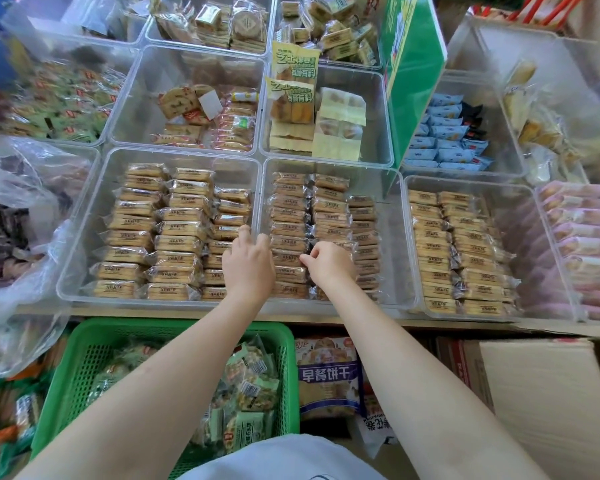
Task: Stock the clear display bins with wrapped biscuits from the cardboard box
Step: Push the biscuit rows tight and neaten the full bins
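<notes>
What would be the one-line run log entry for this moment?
left hand: on bin wall | right hand: curled on wrapped biscuits | middle bin: partly filled

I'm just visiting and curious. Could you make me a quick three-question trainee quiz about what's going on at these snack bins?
1. True or false: the green basket sits below the shelf edge, in front of the clear bins.
2. Which bin is the right hand reaching into? A) the middle front bin B) the bin of blue packets
3. Fill in: the left hand rests at the wall between two front bins of wrapped ____.

Key: 1 true; 2 A; 3 biscuits.
</notes>
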The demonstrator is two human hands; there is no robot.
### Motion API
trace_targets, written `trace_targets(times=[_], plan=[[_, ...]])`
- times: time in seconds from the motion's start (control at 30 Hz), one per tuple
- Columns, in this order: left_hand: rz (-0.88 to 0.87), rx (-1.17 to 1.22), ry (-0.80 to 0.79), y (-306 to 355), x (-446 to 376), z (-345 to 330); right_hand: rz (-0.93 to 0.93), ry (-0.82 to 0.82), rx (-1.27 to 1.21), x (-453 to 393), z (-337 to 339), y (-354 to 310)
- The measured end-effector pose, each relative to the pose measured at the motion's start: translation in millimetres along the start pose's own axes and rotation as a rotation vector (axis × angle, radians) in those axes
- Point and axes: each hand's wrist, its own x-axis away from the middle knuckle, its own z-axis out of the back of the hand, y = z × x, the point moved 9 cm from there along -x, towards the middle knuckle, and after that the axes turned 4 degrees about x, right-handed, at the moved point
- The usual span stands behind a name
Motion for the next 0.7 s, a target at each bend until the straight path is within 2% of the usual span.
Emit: trace_targets(times=[0.17,0.37,0.7], plan=[[0.014,0.028,-0.042,-5.0,7.4,6.2,0.048,0.015,-0.089,6.8,4.8,1.6],[-0.065,-0.057,-0.119,-12.9,24.7,12.5,0.120,0.028,-0.267,17.8,6.7,17.3],[-0.054,-0.093,-0.224,-4.2,22.5,3.2,0.148,0.046,-0.202,21.7,0.4,13.8]])
